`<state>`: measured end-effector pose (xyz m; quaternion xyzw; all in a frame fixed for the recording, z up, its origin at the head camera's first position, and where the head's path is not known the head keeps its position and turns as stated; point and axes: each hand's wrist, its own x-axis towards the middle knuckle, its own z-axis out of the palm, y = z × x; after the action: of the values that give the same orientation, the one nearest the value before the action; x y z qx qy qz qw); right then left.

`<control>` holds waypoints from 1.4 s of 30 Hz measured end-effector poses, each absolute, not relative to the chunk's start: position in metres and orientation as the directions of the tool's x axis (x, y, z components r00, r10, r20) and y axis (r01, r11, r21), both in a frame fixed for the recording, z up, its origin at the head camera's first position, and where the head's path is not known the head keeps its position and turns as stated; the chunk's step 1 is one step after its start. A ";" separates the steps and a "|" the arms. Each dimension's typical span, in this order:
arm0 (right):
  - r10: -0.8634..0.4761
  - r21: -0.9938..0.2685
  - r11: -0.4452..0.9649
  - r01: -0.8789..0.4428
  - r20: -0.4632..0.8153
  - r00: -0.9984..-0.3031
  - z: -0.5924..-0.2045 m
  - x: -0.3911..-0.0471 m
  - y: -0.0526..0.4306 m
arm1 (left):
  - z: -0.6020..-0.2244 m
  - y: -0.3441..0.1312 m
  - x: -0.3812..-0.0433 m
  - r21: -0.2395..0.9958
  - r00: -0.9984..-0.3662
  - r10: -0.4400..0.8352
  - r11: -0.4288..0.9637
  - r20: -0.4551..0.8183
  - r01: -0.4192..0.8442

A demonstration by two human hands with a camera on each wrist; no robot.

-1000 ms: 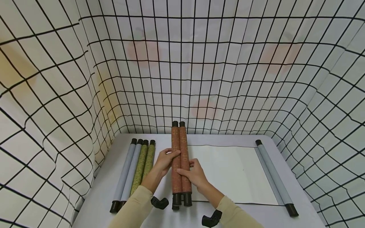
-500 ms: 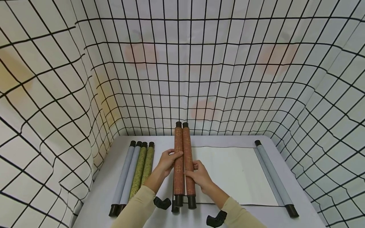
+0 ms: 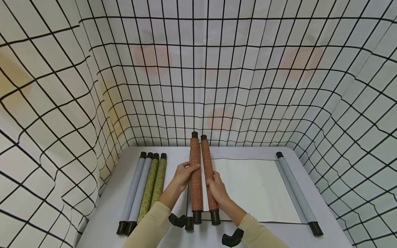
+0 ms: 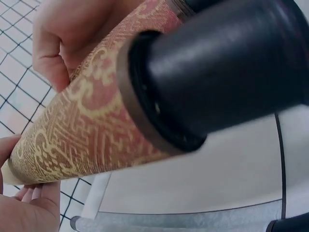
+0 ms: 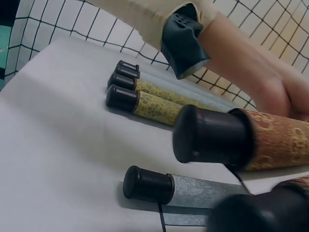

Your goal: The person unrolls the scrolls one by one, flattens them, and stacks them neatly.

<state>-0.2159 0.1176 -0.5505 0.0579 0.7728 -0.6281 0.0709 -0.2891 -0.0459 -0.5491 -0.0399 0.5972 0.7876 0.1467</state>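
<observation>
Two rust-red patterned rollers of a scroll are held up over the table, side by side with dark end caps. My left hand [image 3: 182, 175] grips the left roller [image 3: 195, 186], thumb across its front. On the right roller [image 3: 206, 158] my right hand [image 3: 218, 190] has its grip at the outer side, below mid-length. A narrow white strip shows between the two, wider at the near end. In the left wrist view, gold patterning covers the near red roller [image 4: 87, 125]. The right wrist view catches one dark cap [image 5: 212, 135] close up; the right hand's fingers are out of that view.
Beneath lies an unrolled scroll's white sheet [image 3: 257, 189], with a grey-blue roller [image 3: 297, 189] at its right end and another grey roller [image 5: 203, 191] under the red ones. Grey-blue rolls [image 3: 133, 189] and green patterned rolls [image 3: 150, 186] lie left. Black netting [image 3: 198, 86] encloses the table.
The red rollers, together a second ago, have spread apart. The right hand has carried the right roller slightly rightward and tilted it, while the left hand keeps its hold. More white shows between them.
</observation>
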 end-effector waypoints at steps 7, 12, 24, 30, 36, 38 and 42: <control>0.033 -0.960 0.236 0.150 -0.146 -0.989 -0.554 -0.216 0.116 | -0.550 -0.048 -0.289 0.919 -0.950 0.199 -0.269 -0.241 -0.290; 0.031 -0.969 0.200 0.146 -0.143 -0.989 -0.552 -0.216 0.122 | -0.552 -0.051 -0.290 0.911 -0.949 0.209 -0.293 -0.235 -0.290; 0.075 -0.961 0.191 0.198 -0.187 -0.979 -0.548 -0.218 0.133 | -0.553 -0.050 -0.292 0.911 -0.947 0.212 -0.286 -0.242 -0.297; 0.087 -0.969 0.117 0.218 -0.209 -0.974 -0.547 -0.219 0.135 | -0.555 -0.049 -0.293 0.907 -0.945 0.218 -0.295 -0.243 -0.301; 0.107 -0.969 0.144 0.202 -0.188 -0.976 -0.550 -0.219 0.134 | -0.554 -0.048 -0.292 0.910 -0.947 0.221 -0.295 -0.232 -0.292; 0.107 -0.968 0.167 0.186 -0.170 -0.980 -0.552 -0.218 0.134 | -0.553 -0.047 -0.292 0.912 -0.948 0.221 -0.291 -0.231 -0.290; 0.112 -0.968 0.181 0.177 -0.158 -0.981 -0.553 -0.218 0.136 | -0.552 -0.048 -0.291 0.914 -0.948 0.224 -0.288 -0.225 -0.284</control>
<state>-0.2177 0.1361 -0.5534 0.0940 0.7679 -0.6332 0.0256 -0.2906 -0.0481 -0.5524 -0.0264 0.5752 0.8021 0.1584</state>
